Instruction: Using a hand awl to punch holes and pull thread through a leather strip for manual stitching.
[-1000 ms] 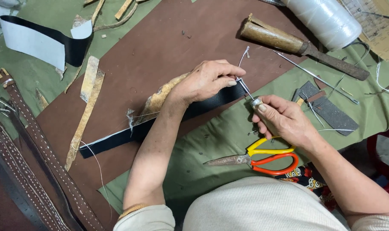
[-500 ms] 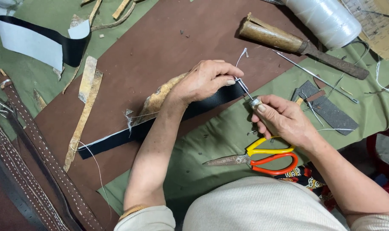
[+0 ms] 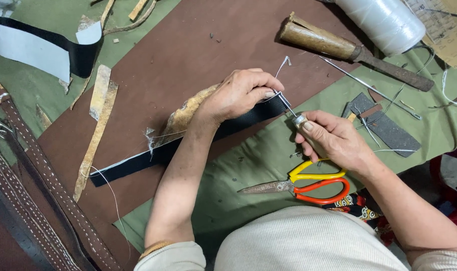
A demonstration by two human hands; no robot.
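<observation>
- Scissors (image 3: 299,184) nearest me on the green cloth (image 3: 253,165): yellow and orange handles, blades shut, tip pointing left. Not touching either hand.
- My right hand (image 3: 331,140) is just above the scissors, closed around an awl (image 3: 295,116). Only the metal collar and thin blade show past my thumb; the handle is hidden in my fist.
- Awl blade angles up-left and its tip meets the end of the black strap (image 3: 188,143), right at my left fingertips.
- My left hand (image 3: 238,95) is closed in a pinch on that strap end, thumb and forefinger clamped beside the awl tip. A short white thread (image 3: 283,64) sticks up just past the fingers.
- Black strap runs from the pinch down-left under my left wrist, across the brown leather sheet (image 3: 178,60). Pale edge visible along its lower-left stretch. A tan raw-hide scrap (image 3: 186,113) lies just behind my wrist.
- Left edge: stitched brown belts (image 3: 42,185), and pale leather offcuts (image 3: 98,115) lying on the sheet.
- Right, beyond my right hand: dark grey flat piece (image 3: 384,126) on the cloth, thin metal rod (image 3: 369,89) beside it.
- Far side: wooden-handled rusty tool (image 3: 349,50) lying across the sheet edge, white thread spool (image 3: 381,20) right behind it.
- Far left corner: curled black strip with white backing (image 3: 37,47).
</observation>
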